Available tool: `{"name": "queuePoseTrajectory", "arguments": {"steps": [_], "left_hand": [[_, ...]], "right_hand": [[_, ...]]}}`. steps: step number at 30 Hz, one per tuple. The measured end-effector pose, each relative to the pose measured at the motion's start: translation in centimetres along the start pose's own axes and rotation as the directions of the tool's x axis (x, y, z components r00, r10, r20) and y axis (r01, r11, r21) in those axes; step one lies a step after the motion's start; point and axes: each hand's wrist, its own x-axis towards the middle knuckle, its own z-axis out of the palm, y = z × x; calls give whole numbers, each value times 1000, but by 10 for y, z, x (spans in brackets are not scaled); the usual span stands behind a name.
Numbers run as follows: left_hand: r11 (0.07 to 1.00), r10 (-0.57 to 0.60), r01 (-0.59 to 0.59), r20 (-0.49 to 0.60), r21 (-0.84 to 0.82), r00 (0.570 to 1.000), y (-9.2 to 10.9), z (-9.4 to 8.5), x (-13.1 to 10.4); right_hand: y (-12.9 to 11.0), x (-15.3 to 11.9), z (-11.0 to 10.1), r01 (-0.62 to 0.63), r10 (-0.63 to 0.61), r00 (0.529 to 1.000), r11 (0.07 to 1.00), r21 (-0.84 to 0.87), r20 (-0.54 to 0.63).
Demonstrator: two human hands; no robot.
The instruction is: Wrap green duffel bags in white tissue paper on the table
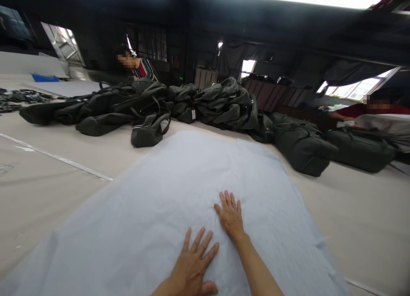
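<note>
Head view: I have a pale sheet [141, 215] spread over the desk [64, 193], running from the lower edge of view up to near a row of dark bags. Left hand [192, 266] lies palm down on it, fingers fanned, thumb out to the side. Right hand [229, 217] is farther up the sheet and just right of it, also palm down, fingers spread; neither grips anything. Faint creases around both. I note the bags [224, 104] heaped across the far side, a small bag [147, 133] just beyond the sheet's upper left edge, a white tag [193, 114] hanging among them. Two people beyond: one in a striped top [147, 69], one in red sleeves [342, 113] at right, behind the bags.
</note>
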Motion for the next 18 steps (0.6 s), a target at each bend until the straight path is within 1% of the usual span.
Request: {"name": "queuePoseTrajectory", "arguments": {"steps": [2, 5, 7, 9, 10, 12, 15, 16, 18], "left_hand": [[1000, 0, 0, -13, -15, 1000, -3, -4, 8], [999, 20, -22, -47, -38, 999, -6, -11, 15], [999, 22, -24, -58, -39, 998, -5, -15, 14], [1000, 14, -15, -50, -23, 999, -3, -16, 8], [1000, 7, -8, -40, -13, 999, -2, -16, 5], [1000, 0, 0, -25, 3, 1000, -1, -15, -5], [1000, -16, 16, -27, 15, 1000, 0, -11, -21], [1000, -20, 21, -26, 15, 999, 1, -10, -27], [1000, -20, 20, -11, 8, 1000, 5, -12, -40]], "right_hand": [[5, 10, 8, 1, -1, 1000, 1000, -9, -12], [9, 19, 5, 0, -1, 1000, 1000, -11, -14], [7, 16, -3, -9, 9, 1000, 1000, -10, -18], [4, 1, -12, -7, 7, 999, 1000, -3, -38], [3, -13, -16, 13, -12, 998, 1000, 5, -56], [3, -50, -22, 90, -88, 992, 996, 28, -91], [15, -125, -21, 189, -181, 976, 981, 54, -121], [21, -152, -18, 193, -185, 975, 980, 52, -126], [32, -204, -6, 161, -155, 979, 986, 32, -134]]}}
